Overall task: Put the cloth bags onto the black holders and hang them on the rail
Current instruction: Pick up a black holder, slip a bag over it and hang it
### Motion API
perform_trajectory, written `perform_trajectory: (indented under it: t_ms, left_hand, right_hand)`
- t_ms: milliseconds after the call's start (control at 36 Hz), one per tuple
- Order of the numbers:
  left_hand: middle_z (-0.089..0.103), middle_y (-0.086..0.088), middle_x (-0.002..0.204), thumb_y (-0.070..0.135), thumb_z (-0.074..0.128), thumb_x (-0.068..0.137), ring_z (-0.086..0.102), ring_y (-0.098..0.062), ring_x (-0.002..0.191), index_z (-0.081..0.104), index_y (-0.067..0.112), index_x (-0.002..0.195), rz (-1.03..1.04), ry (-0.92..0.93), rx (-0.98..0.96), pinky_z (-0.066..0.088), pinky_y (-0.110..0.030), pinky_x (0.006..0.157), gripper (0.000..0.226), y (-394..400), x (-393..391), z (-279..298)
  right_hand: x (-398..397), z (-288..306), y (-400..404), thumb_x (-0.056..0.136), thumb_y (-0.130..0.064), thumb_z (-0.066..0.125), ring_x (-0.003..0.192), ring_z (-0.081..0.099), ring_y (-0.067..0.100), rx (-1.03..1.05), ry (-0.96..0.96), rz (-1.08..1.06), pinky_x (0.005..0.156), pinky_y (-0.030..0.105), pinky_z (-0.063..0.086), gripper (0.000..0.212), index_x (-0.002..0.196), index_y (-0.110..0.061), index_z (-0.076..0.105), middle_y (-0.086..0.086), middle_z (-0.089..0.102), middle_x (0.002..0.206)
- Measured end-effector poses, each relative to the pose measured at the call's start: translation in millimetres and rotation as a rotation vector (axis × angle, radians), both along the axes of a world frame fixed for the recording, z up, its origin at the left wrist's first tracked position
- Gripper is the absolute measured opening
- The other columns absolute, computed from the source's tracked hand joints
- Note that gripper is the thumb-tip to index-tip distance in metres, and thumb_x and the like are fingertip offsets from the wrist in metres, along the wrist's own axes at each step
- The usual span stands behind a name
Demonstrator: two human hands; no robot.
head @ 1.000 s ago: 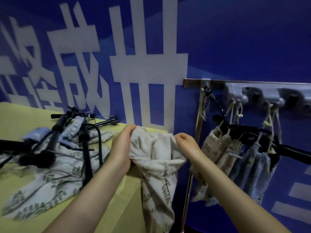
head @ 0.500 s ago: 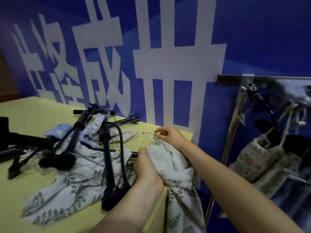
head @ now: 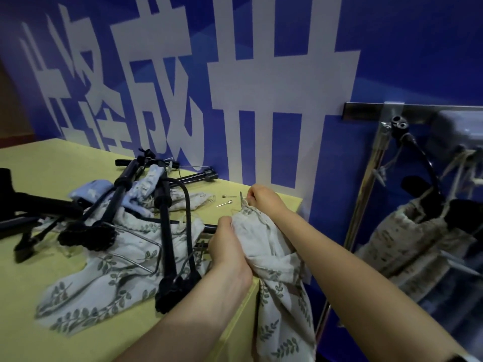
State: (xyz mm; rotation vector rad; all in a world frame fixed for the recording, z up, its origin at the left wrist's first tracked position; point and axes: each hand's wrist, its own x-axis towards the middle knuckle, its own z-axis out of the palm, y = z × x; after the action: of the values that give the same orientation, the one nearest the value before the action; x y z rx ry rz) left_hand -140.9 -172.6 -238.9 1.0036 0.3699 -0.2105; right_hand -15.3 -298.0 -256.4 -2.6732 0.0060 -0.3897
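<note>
Cream leaf-print cloth bag (head: 271, 259): draped over worktop (head: 52, 178) edge, long axis hanging down.
Left hand (head: 230, 249) grip: bunches bag's middle.
Right hand (head: 264, 199) grip: pinches bag's mouth.
Black holders (head: 167, 231): just left, nearer left hand.

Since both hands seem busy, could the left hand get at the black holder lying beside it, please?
Probably not yet: the left hand grips the leaf-print bag. The black holder lies uncovered right beside it, so once freed, yes.

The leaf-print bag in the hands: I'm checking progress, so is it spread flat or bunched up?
Bunched. The leaf-print bag is gathered between the left hand and right hand, its lower part hanging crumpled over the table edge.
</note>
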Motion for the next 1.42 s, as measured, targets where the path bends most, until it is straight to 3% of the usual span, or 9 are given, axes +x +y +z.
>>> perform_trajectory:
  t_ms: [361,472,583,694,833,917,1028,1194,1417]
  left_hand:
    - [0.068,-0.004,0.079,0.024,0.052,0.095,0.062,-0.016,0.068,0.065,0.011,0.086,-0.245,-0.238,0.231,0.048,-0.021,0.055,0.02,-4,-25,17]
    - [0.068,-0.001,0.083,0.02,0.053,0.097,0.064,-0.015,0.084,0.066,0.018,0.081,-0.373,-0.392,0.34,0.048,-0.021,0.073,0.02,-12,-41,14]
    - [0.072,-0.006,0.086,0.026,0.05,0.098,0.068,-0.02,0.085,0.07,0.006,0.093,-0.511,-0.462,0.36,0.051,-0.026,0.078,0.028,-20,-54,3]
    - [0.063,-0.027,0.102,0.03,0.049,0.098,0.058,-0.031,0.089,0.061,-0.007,0.115,-0.571,-0.413,0.237,0.045,-0.038,0.086,0.042,-23,-63,6]
    - [0.06,-0.023,0.124,0.038,0.047,0.097,0.063,-0.03,0.097,0.046,0.002,0.138,-0.669,-0.358,0.178,0.046,-0.045,0.096,0.055,-25,-68,7]
    - [0.058,-0.015,0.133,0.031,0.045,0.1,0.054,-0.029,0.125,0.056,0.005,0.132,-0.688,-0.307,0.091,0.035,-0.04,0.112,0.042,-26,-69,2]
    - [0.065,-0.015,0.123,0.029,0.046,0.099,0.059,-0.026,0.118,0.063,0.002,0.121,-0.769,-0.297,0.052,0.04,-0.039,0.108,0.039,-23,-67,-4]
    - [0.069,-0.017,0.105,0.03,0.048,0.097,0.064,-0.028,0.102,0.067,0.003,0.107,-0.873,-0.318,0.107,0.046,-0.042,0.099,0.034,-24,-59,-9]
    - [0.065,-0.02,0.12,0.037,0.056,0.092,0.062,-0.033,0.113,0.062,0.002,0.122,-0.816,-0.348,0.154,0.042,-0.048,0.105,0.046,-27,-50,-18]
  right_hand:
    - [-109,-2,-4,0.103,-0.025,0.039,0.072,0.046,0.007,0.863,-0.21,-0.129,0.062,0.016,0.04,0.017,0.101,-0.012,0.051,-0.004,0.05,0.081]
    - [-164,-11,-13,0.101,-0.026,0.041,0.074,0.05,0.014,0.947,-0.426,-0.236,0.067,0.026,0.042,0.017,0.092,-0.016,0.052,0.0,0.052,0.081]
    - [-211,-14,-2,0.103,-0.02,0.038,0.058,0.046,0.008,1.064,-0.472,-0.013,0.058,0.024,0.041,0.021,0.086,-0.013,0.048,-0.006,0.05,0.063]
    - [-233,-31,4,0.103,-0.017,0.039,0.068,0.051,0.01,1.087,-0.377,0.033,0.07,0.024,0.044,0.024,0.083,-0.014,0.051,-0.004,0.053,0.07]
    - [-243,-61,6,0.104,-0.019,0.037,0.076,0.048,0.006,0.92,-0.12,-0.037,0.066,0.011,0.039,0.027,0.093,0.0,0.053,0.006,0.052,0.086]
    - [-245,-71,9,0.103,-0.017,0.037,0.083,0.053,0.019,0.824,-0.077,-0.077,0.067,0.008,0.038,0.026,0.104,0.004,0.053,0.019,0.057,0.096]
    - [-249,-80,5,0.101,-0.015,0.042,0.068,0.049,-0.008,0.824,-0.114,-0.128,0.067,0.009,0.04,0.02,0.084,-0.013,0.052,-0.001,0.055,0.08]
    - [-260,-97,-15,0.097,-0.019,0.053,0.074,0.056,0.002,0.868,-0.153,-0.23,0.071,0.018,0.045,0.015,0.084,-0.021,0.061,-0.007,0.063,0.079]
    - [-279,-97,-28,0.087,-0.01,0.068,0.061,0.05,0.003,0.892,-0.176,-0.157,0.062,0.018,0.043,0.01,0.082,-0.017,0.072,-0.013,0.059,0.062]
